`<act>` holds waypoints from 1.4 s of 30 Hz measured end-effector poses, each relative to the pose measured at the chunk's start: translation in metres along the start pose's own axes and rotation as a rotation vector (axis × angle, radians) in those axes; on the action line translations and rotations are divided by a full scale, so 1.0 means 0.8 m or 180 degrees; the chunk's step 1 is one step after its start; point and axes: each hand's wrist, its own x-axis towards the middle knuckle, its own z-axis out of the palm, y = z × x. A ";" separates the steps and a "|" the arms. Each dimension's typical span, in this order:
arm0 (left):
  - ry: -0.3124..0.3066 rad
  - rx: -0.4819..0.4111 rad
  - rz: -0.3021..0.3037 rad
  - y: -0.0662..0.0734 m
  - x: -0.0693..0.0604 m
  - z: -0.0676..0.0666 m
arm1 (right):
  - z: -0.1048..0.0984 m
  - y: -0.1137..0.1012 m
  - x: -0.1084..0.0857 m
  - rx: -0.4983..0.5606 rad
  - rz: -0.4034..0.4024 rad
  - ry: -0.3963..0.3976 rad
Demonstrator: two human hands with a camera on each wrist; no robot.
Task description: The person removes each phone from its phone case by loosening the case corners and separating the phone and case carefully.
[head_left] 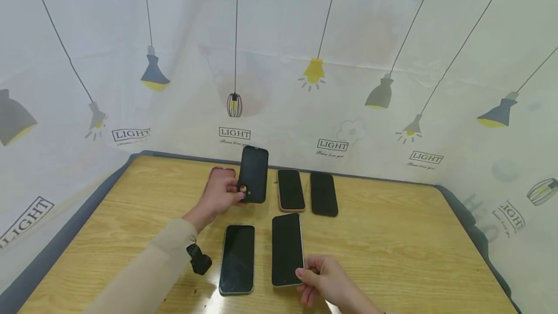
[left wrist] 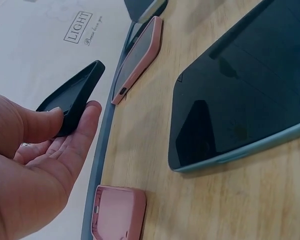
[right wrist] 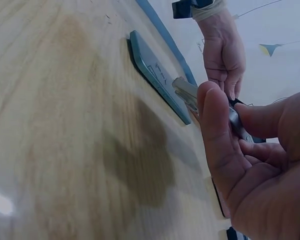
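Observation:
Between thumb and fingers, my left hand (head_left: 218, 196) (left wrist: 35, 165) holds a dark phone case (head_left: 254, 171) (left wrist: 80, 95) by its lower left, raised at the table's back edge. A camera opening shows near its bottom corner. My right hand (head_left: 327, 277) (right wrist: 270, 175) pinches the lower right edge of a black-screened phone (head_left: 286, 248) with a silver rim, tilted above the table; the right wrist view shows it nearly edge-on. Left of it lies a teal-rimmed phone (head_left: 237, 258) (left wrist: 240, 95) (right wrist: 157, 75). Behind my left hand lies an empty pink case (head_left: 221, 174) (left wrist: 119, 212).
At the back of the wooden table (head_left: 392, 236) lie a pink-rimmed phone (head_left: 290, 189) (left wrist: 140, 57) and, to its right, a black phone or case (head_left: 324, 194). A patterned cloth (head_left: 279, 76) hangs behind and at both sides. A small black device (head_left: 199, 259) is beside my left sleeve.

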 end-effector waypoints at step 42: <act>-0.0084 0.0210 -0.0291 -0.006 -0.007 0.009 | 0.029 0.025 0.001 -0.1693 0.0465 0.0643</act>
